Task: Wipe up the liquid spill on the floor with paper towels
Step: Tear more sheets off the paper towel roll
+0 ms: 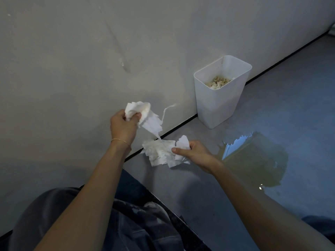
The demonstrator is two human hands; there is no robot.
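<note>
**White paper in both fists, puddle waiting on the right**

White paper towels, torn and ragged, fill the head view. The left hand (124, 125) is raised in front of the wall (63, 60), closed around a crumpled wad (139, 110) whose loose tail hangs down. That tail narrows to a thin strand reaching the lower bunch (160, 153), so the two pieces look barely joined, probably being pulled apart to give two working pads. The right hand (194, 153) grips that lower bunch low, just above the grey floor (199, 187) by the dark baseboard line (181, 124).

And the spill? The yellowish puddle (253, 160) spreads just right of the right hand, glossy, reflecting a bright window patch, and it looks untouched at this edge. Wiping looks barely begun, I'd say.

Against the wall stands a white plastic bin (220, 98), open-topped, used wads already inside. That is handy: soaked towels can drop straight in. Soggy paper shreds easily, so a gentle press should serve better than scrubbing.
</note>
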